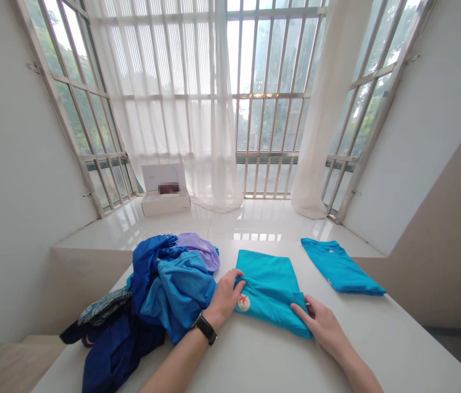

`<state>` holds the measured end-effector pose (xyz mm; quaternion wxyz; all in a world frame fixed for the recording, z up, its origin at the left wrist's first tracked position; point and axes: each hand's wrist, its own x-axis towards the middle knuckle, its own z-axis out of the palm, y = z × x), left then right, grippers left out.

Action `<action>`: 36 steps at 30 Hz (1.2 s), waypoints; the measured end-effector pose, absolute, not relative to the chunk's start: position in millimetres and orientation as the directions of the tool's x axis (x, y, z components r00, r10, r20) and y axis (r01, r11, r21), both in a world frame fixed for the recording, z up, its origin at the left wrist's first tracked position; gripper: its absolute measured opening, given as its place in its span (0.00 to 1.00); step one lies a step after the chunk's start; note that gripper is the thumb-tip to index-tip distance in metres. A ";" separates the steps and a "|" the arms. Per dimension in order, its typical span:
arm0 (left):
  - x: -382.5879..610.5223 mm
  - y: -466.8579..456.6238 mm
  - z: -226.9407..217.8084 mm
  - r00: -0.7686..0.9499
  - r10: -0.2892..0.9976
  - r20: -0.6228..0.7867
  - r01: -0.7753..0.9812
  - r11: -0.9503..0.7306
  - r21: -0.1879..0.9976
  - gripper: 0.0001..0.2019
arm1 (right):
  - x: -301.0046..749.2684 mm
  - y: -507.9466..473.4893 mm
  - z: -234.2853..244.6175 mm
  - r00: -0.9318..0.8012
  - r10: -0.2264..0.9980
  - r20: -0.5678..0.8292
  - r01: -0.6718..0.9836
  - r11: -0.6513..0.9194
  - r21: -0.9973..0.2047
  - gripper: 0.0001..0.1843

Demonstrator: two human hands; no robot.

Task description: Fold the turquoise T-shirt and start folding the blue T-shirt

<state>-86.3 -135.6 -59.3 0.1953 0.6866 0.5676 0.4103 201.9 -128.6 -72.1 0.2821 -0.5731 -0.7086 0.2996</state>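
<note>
A folded turquoise shirt (269, 286) with a small round logo lies on the white table (397, 338) in front of me. My left hand (226, 297), a black watch on its wrist, grips the shirt's left edge with curled fingers. My right hand (322, 322) pinches the shirt's near right corner. A second turquoise shirt (339, 267), folded, lies apart at the right rear of the table. Beside my left hand sits a heap of blue and purple clothes (165, 286).
Dark patterned garments (103, 314) hang over the table's left edge. Beyond the table runs a glossy white window ledge (255, 218) with an open white box (165, 191), sheer curtains and barred windows. A beige wall panel (451, 245) rises at the right.
</note>
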 end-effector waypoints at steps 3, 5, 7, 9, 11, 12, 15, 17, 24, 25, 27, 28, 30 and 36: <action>-87.5 -138.9 -56.9 0.019 0.949 0.313 0.713 -0.233 0.661 0.08 | 200.9 -129.3 -72.0 -0.142 0.987 0.077 0.659 0.152 -0.736 0.26; -86.0 -141.9 -52.5 0.025 0.945 0.327 0.799 -0.215 0.561 0.09 | 200.6 -130.3 -71.3 -0.129 0.988 0.082 0.664 0.148 -0.733 0.25; -81.7 -144.9 -47.0 0.065 0.912 0.404 0.872 -0.249 0.422 0.11 | 200.1 -131.2 -70.1 -0.133 0.989 0.071 0.662 0.142 -0.736 0.25; -74.3 -148.4 -42.9 0.184 0.845 0.503 0.892 -0.359 0.276 0.14 | 199.3 -131.5 -69.1 -0.132 0.989 0.067 0.658 0.137 -0.740 0.25; -65.4 -152.3 -42.9 0.327 0.775 0.541 0.858 -0.483 0.174 0.16 | 198.8 -131.1 -68.8 -0.127 0.989 0.078 0.654 0.143 -0.743 0.25; -61.3 -154.2 -44.8 0.384 0.756 0.530 0.835 -0.529 0.150 0.18 | 198.9 -130.7 -68.8 -0.128 0.988 0.082 0.650 0.146 -0.746 0.24; -53.7 -158.0 -56.2 0.450 0.776 0.441 0.819 -0.556 0.142 0.25 | 200.6 -129.6 -68.0 -0.132 0.989 0.064 0.653 0.136 -0.745 0.24; -52.8 -158.2 -64.3 0.453 0.800 0.394 0.827 -0.542 0.150 0.26 | 200.3 -130.6 -65.5 -0.102 0.993 0.066 0.707 0.119 -0.697 0.27; -53.3 -156.2 -71.3 0.443 0.814 0.377 0.840 -0.524 0.144 0.27 | 158.2 -138.3 -65.5 -0.230 0.819 0.526 0.896 0.389 -0.213 0.30; -52.8 -156.3 -71.4 0.438 0.816 0.376 0.841 -0.520 0.148 0.27 | 151.2 -137.8 -71.0 -0.277 0.817 0.506 0.897 0.409 -0.168 0.30; -51.9 -156.7 -71.7 0.430 0.820 0.378 0.843 -0.514 0.159 0.26 | 142.7 -134.9 -85.1 -0.327 0.848 0.416 0.907 0.406 -0.115 0.31; -51.5 -156.9 -71.7 0.426 0.820 0.381 0.842 -0.514 0.164 0.26 | 141.5 -133.0 -92.5 -0.333 0.869 0.365 0.914 0.393 -0.103 0.32; -51.4 -156.8 -71.1 0.424 0.819 0.387 0.837 -0.518 0.177 0.25 | 143.5 -129.2 -105.2 -0.331 0.899 0.287 0.925 0.369 -0.089 0.34; -65.5 -152.3 -58.6 0.367 0.849 0.380 0.847 -0.474 0.242 0.20 | 154.8 -126.3 -118.8 -0.370 0.879 0.300 0.912 0.406 -0.065 0.35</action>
